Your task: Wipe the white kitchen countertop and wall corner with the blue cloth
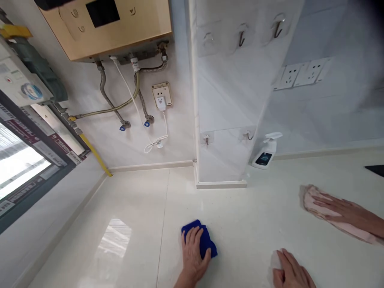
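My left hand (192, 253) presses down on a folded blue cloth (207, 242) lying on the glossy white countertop (234, 220). Its fingers spread over the cloth's left part, with the thumb at the lower right edge. To the right, at the bottom edge of the view, my right hand (291, 269) rests on the countertop with its fingers close together and the thumb bent inward. I see no object in it; its underside is hidden. Farther right, another person's hand (345, 210) lies on a pale pink cloth (310, 200).
A white spray bottle (265, 152) stands by the wall, right of a boxed column (228, 92) with clear hooks. On the left wall are a gold water heater (111, 28), hoses, a plugged socket (162, 96), a gas meter (24, 76) and a yellow pipe (94, 152).
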The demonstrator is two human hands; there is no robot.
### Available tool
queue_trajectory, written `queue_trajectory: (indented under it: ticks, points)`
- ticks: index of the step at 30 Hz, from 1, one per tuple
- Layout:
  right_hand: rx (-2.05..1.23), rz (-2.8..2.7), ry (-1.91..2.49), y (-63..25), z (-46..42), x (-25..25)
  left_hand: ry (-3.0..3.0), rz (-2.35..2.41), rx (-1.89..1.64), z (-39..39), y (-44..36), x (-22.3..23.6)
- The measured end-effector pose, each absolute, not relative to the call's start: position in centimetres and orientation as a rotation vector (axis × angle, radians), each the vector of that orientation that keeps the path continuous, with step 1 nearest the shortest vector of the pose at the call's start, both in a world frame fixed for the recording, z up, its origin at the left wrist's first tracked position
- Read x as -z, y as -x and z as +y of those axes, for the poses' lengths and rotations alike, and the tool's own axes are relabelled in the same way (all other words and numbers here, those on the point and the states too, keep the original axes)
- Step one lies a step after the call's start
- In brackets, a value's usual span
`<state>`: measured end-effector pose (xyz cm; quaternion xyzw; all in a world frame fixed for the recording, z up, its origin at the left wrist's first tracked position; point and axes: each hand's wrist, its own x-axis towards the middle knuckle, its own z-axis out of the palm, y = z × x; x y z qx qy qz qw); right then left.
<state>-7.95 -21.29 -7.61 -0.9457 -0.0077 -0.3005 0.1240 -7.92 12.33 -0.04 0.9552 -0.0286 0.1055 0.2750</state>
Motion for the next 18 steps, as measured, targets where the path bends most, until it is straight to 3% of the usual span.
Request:
queue_trajectory:
  ticks: [8,18]
  points:
    - [0.925,-0.050,2.748,8.3,-21.2,6.6,-2.746,-0.083,-0.278,17.6,15.0,0.8]
    - [0.888,-0.059,2.690,8.8,-21.5,6.7,-2.655,0.956,-0.446,31.4,24.3,-0.9]
